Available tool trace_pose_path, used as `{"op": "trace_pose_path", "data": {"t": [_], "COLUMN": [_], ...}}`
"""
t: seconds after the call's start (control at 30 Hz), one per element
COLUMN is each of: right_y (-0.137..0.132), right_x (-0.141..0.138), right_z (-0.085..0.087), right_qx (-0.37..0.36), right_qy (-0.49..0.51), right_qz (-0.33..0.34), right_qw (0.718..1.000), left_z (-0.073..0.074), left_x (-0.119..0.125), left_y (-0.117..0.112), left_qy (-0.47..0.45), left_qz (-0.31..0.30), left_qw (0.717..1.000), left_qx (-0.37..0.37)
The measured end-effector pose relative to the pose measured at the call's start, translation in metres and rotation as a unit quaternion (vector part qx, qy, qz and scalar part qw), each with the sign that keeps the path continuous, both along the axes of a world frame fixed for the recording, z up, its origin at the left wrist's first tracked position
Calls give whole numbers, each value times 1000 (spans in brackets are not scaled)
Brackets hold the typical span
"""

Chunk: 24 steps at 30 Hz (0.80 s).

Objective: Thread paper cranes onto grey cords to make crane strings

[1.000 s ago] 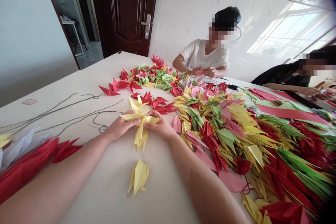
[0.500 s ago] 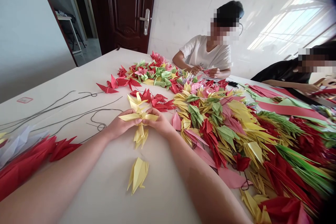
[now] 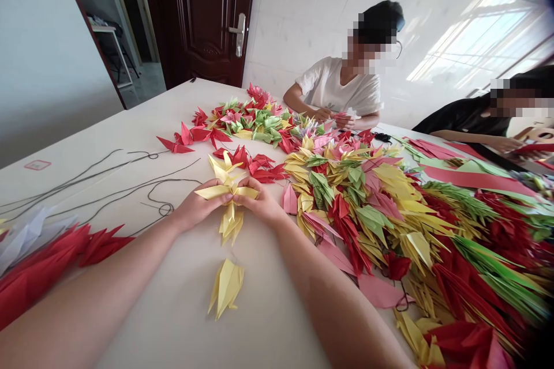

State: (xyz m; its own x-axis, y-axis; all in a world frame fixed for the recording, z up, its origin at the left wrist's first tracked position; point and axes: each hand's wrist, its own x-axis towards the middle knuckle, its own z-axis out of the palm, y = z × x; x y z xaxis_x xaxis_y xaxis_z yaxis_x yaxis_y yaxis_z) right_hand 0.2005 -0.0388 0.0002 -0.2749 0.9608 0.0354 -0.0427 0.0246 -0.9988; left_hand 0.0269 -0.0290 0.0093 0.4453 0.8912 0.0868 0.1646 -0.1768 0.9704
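Between my two hands is a yellow folded paper crane (image 3: 234,186) with its wings spread to both sides. My left hand (image 3: 203,203) pinches the left wing near the centre. The right wing is gripped the same way by my right hand (image 3: 257,200), thumb in front. More yellow folded paper shows just above and just below the fingers, and I cannot tell whether it is joined to the crane. Closer to me, a separate yellow folded crane (image 3: 227,288) lies on the white table (image 3: 182,311).
A large heap of folded paper cranes (image 3: 355,184) in several colours spreads along the right. Red cranes (image 3: 47,265) and dark strings (image 3: 130,184) lie at left. Across the table a person in a white shirt (image 3: 346,86) handles paper; another person's black sleeve (image 3: 454,115) is at right.
My hands keep almost the same pose on the yellow crane. Across the table, the hands of the person in white have shifted slightly.
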Motion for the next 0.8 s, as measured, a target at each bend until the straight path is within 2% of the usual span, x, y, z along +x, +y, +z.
{"op": "trace_pose_path", "data": {"t": [0.5, 0.8], "right_y": [0, -2], "right_x": [1, -1], "right_z": [1, 5], "right_qx": [4, -19], "right_qy": [-12, 8], "right_qz": [-7, -11], "right_qw": [1000, 1000], "left_z": [-4, 0], "left_x": [0, 2], "left_y": [2, -1], "left_qy": [-6, -6], "left_qz": [6, 19], "left_qw": [1000, 1000], "left_qx": [-1, -10]}}
